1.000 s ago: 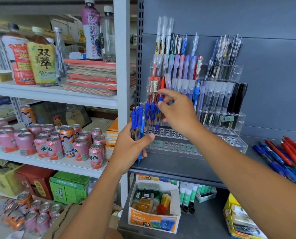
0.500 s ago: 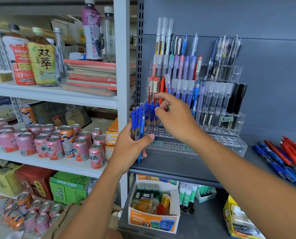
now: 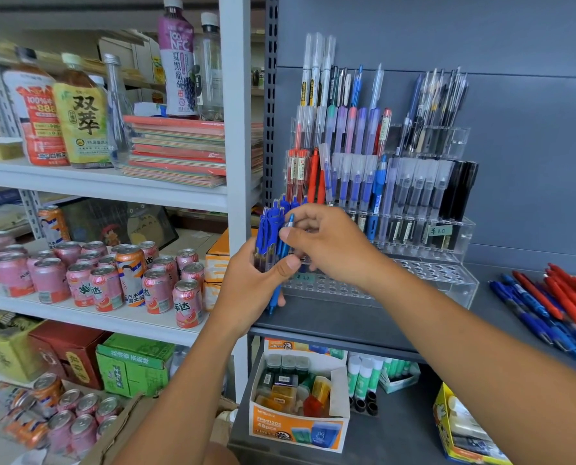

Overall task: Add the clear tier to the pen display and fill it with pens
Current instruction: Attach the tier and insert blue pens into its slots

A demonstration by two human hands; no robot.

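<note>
Pens, blue ones, stand bunched in the left hand (image 3: 258, 280), which is closed around them just left of centre frame, before the display. Right of it, the right hand (image 3: 326, 246) pinches the top of one blue pen (image 3: 285, 239) from the bunch. Filling is under way: the clear tier (image 3: 424, 280) sits lowest in the pen display (image 3: 380, 169), its holes mostly empty. Next, that pen needs lifting free and lowering tip-first into an empty hole. Loose spare pens (image 3: 554, 310) lie at right on the shelf.

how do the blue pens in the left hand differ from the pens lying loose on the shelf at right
The bunch of blue click pens stands upright in the left hand; the loose blue and red pens lie flat on the grey shelf. The bunch is all blue; the loose pile mixes blue with red. Both look like similar click pens.
</note>
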